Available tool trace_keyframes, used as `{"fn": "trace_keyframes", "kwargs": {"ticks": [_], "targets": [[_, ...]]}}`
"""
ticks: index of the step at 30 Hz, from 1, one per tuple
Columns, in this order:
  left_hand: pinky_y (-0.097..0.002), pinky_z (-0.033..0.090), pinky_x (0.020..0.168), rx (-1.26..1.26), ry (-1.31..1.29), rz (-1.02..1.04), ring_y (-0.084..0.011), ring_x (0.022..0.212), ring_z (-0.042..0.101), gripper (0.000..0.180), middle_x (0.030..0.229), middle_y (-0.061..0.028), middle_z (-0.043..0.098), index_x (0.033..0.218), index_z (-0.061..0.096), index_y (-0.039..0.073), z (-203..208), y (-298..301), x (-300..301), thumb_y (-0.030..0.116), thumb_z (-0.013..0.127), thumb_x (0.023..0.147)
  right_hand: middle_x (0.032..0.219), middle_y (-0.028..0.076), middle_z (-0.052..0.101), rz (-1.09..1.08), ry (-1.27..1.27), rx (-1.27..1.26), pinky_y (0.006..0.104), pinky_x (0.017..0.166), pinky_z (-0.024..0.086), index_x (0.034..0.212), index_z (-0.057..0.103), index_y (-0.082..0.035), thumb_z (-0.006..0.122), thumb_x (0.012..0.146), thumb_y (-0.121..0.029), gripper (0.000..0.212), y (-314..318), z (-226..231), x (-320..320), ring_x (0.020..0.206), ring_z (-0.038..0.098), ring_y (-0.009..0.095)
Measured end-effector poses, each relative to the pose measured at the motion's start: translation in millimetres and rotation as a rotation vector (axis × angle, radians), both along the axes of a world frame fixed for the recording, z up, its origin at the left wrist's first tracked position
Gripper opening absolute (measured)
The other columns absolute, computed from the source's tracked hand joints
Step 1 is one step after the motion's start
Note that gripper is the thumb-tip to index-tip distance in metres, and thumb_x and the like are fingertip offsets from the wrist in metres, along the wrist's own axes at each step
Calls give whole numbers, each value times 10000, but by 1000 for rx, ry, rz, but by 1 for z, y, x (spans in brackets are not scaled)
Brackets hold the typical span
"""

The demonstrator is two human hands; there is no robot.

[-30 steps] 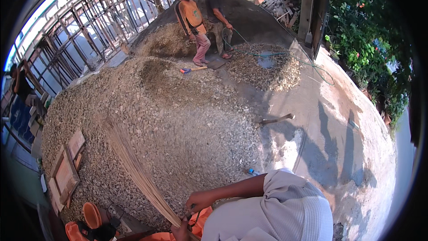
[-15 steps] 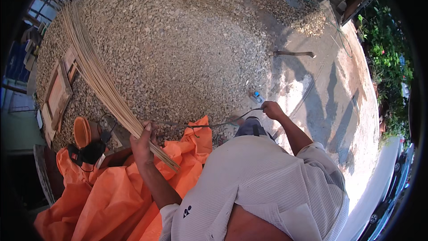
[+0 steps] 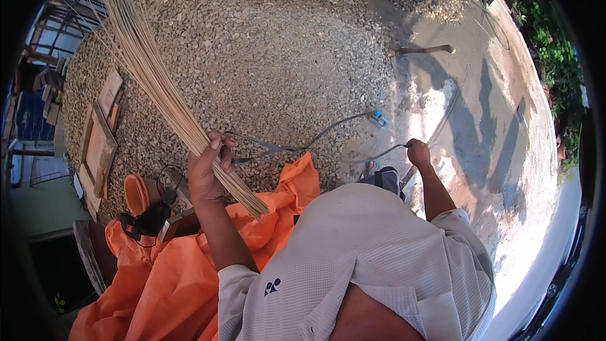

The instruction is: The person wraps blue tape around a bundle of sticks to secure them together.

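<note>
My left hand (image 3: 207,177) is closed round the lower part of a bundle of thin sticks (image 3: 165,98), like a stick broom. Its bound or loose state under my fingers is hidden. The sticks slant up to the far left and fan out there, their cut ends pointing toward my shirt. A dark, flat strip (image 3: 328,131), perhaps rubber, runs from beside my left fingers in loose bends across the gravel. One end of it is pinched in my right hand (image 3: 417,153), held out to the right over the sunlit ground.
A large gravel heap (image 3: 271,57) lies ahead. Orange tarp (image 3: 170,278) spreads at my left, near an orange bucket (image 3: 136,194) and a wooden frame (image 3: 99,151). A small blue-and-clear object (image 3: 380,119) and a wooden-handled tool (image 3: 424,50) lie to the right.
The strip was stretched nearly straight between my hands; now it hangs slack in bends. My right hand has moved right, and my left hand has risen slightly with the sticks.
</note>
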State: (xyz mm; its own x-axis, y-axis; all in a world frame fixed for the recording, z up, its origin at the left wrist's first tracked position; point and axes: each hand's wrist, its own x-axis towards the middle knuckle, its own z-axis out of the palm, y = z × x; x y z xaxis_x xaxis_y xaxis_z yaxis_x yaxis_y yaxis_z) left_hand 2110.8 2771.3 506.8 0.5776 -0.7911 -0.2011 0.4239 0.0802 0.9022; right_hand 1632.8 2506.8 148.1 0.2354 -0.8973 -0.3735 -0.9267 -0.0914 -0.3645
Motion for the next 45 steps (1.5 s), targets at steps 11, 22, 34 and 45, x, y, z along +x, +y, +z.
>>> {"fn": "trace_keyframes", "kwargs": {"ticks": [11,22,34,45], "targets": [[-265,499,511,118,-69,-64,-207,753,707,189,1109,-221,705,1059,619,30,4,-108,-30,187,678,972,776,149,712,-263,-333,192,319,513,530,974,740,-30,650,896,-173,186,-43,-20,-53,581,671,160],[-296,442,525,584,-361,67,-151,675,640,290,908,-92,718,1050,597,66,-43,-172,-12,326,695,968,704,55,631,-532,-672,-99,313,511,467,1102,702,-22,594,949,-160,232,-75,5,-94,582,584,129],[-287,440,510,210,-104,22,-121,602,541,259,747,-25,565,969,566,96,-57,-200,-89,320,695,980,1335,232,618,281,-690,230,449,1042,479,1328,604,12,768,870,-377,622,-110,126,54,1230,608,361],[-466,513,685,463,-910,-94,-373,757,687,330,775,-200,674,918,665,-20,-109,-181,-197,294,750,865,1024,93,628,132,-1557,1050,402,918,514,1279,549,-83,681,974,-163,341,-63,265,216,948,627,230]]}}
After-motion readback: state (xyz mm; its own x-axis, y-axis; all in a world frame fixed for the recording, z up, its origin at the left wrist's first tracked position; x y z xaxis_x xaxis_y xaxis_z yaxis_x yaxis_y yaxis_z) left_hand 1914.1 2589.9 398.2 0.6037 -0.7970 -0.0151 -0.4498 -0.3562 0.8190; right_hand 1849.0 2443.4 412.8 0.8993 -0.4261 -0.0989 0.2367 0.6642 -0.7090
